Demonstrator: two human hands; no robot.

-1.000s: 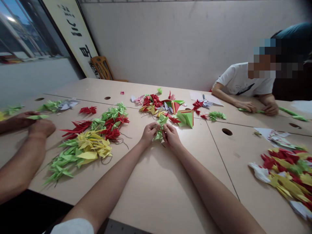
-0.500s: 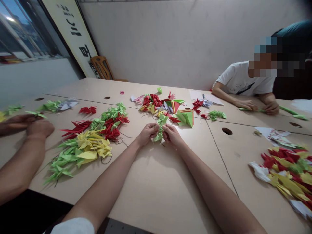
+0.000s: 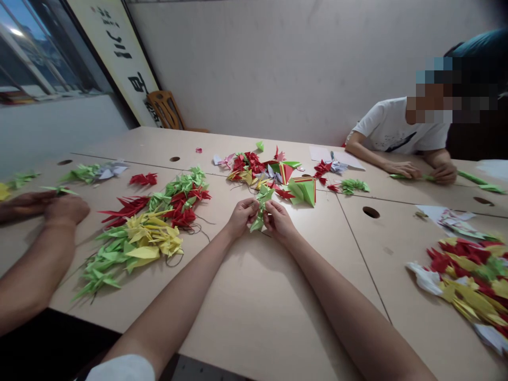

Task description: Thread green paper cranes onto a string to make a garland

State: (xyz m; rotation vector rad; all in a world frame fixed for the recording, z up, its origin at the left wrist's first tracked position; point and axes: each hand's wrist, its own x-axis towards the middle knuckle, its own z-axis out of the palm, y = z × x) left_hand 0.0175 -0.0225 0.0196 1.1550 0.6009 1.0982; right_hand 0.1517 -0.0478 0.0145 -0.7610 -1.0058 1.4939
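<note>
Between my two hands, over the middle of the table, is a green folded-paper bunch, which looks like several origami cranes together. My left hand pinches it from the left, and my right hand grips its right side with bent fingers. A thin dark thread end shows just below my right hand. Right behind them lie a stack of green folded paper and a mixed pile of red, yellow and purple paper cranes. The fingertips are partly hidden by the paper.
Strung cranes in green, yellow and red lie to my left. A colourful heap is at the far right. One person's hands work at the left; another person sits across on the right. The table has round holes.
Both hands stay in nearly the same place. The green paper bunch between them has turned slightly. The view has shifted very little.
</note>
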